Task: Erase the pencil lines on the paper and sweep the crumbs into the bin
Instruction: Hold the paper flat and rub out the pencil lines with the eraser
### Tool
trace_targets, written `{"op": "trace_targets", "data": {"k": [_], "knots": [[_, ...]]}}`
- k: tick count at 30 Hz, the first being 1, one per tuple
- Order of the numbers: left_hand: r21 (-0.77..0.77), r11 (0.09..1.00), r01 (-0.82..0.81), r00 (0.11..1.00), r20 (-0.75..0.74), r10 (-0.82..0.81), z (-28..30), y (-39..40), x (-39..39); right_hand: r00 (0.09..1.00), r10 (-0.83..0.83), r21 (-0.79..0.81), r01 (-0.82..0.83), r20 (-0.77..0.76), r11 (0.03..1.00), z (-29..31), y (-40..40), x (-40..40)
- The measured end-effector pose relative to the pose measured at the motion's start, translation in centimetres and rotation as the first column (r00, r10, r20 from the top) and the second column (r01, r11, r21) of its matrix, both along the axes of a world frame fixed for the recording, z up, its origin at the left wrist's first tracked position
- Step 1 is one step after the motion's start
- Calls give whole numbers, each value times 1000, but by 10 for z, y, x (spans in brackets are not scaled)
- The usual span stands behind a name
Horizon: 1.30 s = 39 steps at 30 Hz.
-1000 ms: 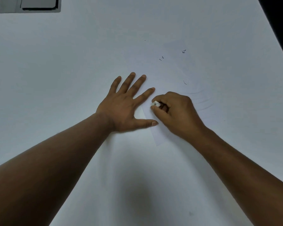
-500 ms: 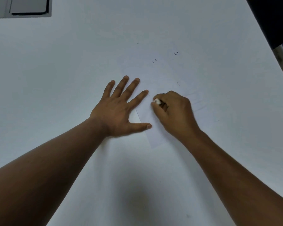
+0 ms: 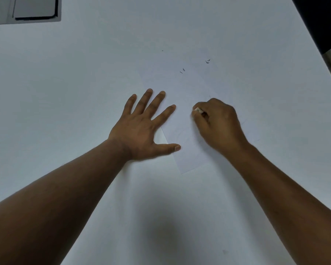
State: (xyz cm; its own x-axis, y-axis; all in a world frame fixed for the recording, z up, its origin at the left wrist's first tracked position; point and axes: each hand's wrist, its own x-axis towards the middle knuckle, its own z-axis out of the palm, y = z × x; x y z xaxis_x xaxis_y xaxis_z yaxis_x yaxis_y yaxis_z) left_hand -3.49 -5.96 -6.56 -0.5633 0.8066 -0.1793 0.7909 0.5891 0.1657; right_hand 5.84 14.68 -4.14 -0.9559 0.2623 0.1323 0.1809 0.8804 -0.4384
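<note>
A white sheet of paper [image 3: 187, 150] lies on the white table, hard to tell from it except at its near corner. My left hand [image 3: 141, 129] lies flat with fingers spread, pressing the paper's left edge. My right hand [image 3: 218, 125] is curled around a small white eraser [image 3: 197, 110], whose tip shows between thumb and forefinger and touches the paper. Dark eraser crumbs [image 3: 207, 61] and a second pair of crumbs [image 3: 182, 70] lie farther back. Pencil lines are too faint to make out. No bin is in view.
The white table [image 3: 84, 83] fills the view. A grey recessed panel [image 3: 34, 8] sits at the far left corner. The table's right edge [image 3: 311, 41] runs diagonally at the upper right, with darkness beyond it.
My right hand with the eraser has shifted right, away from my left forefinger, across the paper. My left hand stays flat in place. The view itself has drifted slightly.
</note>
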Motion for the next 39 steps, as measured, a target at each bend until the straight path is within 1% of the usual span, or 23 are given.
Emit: {"op": "trace_targets", "data": {"k": [1,5,6,7,10,11,12,13,16,17,18,20,22,23,27,28,29,31,33,34,39], "knots": [[6,1000,0,1000,0,0,0,0,0,1000,1,-7,-1,-8,1000,-1,-3,-1],[31,1000,-3,1000,7,3,0,-1,1,980,195,-19,-195,39,981,0,-41,12],[26,1000,-3,1000,7,3,0,-1,1,979,197,-14,-197,42,980,1,-37,12],[19,1000,-3,1000,5,2,0,-1,1,986,160,-7,-159,38,987,1,-28,7],[10,1000,-5,1000,-4,5,-1,0,1,999,-21,36,20,25,999,-2,9,-5],[13,1000,-4,1000,-4,5,-1,-1,1,998,-58,32,57,16,998,-3,13,-5],[19,1000,-5,1000,-4,5,-1,-1,1,998,-61,24,61,3,998,-4,9,-4],[26,1000,-5,1000,-6,5,-2,-1,1,999,-32,18,32,-6,999,-4,0,-2],[45,999,0,1000,-10,0,-3,-1,1,993,117,-10,-117,16,993,-3,-34,9],[44,999,2,1000,-10,-2,-3,-1,1,992,126,4,-126,12,992,-3,-35,10],[40,999,1,1000,-9,-1,-3,-1,1,996,92,29,-91,-6,995,-4,-28,8],[30,1000,-3,1000,-6,3,-2,-1,1,997,-66,74,69,-42,995,-8,0,2],[27,1000,-5,1000,-8,5,-2,-1,1,974,-222,76,224,-43,972,-10,28,-1],[27,1000,-4,1000,-11,5,-2,0,2,966,-253,64,256,-44,965,-11,33,-1],[28,1000,-7,1000,-20,7,-2,-1,1,984,-168,12,169,-55,986,-14,0,-2],[27,1000,-7,1000,-19,7,-2,-1,1,984,-167,9,168,-58,986,-14,-3,-1],[25,1000,-7,1000,-20,8,-2,-1,1,979,-191,30,194,-72,981,-13,2,1],[23,1000,-6,1000,-21,7,-1,0,1,949,-302,66,308,-85,949,-13,26,7],[23,1000,-7,1000,-21,7,-1,0,2,908,-412,0,413,-77,911,-12,44,12],[25,1000,-7,1000,-21,7,-2,0,2,902,-423,-18,423,-85,906,-12,43,12],[51,999,-6,1000,-16,7,-2,-1,2,954,-280,-43,277,-102,960,-16,4,1]]}}
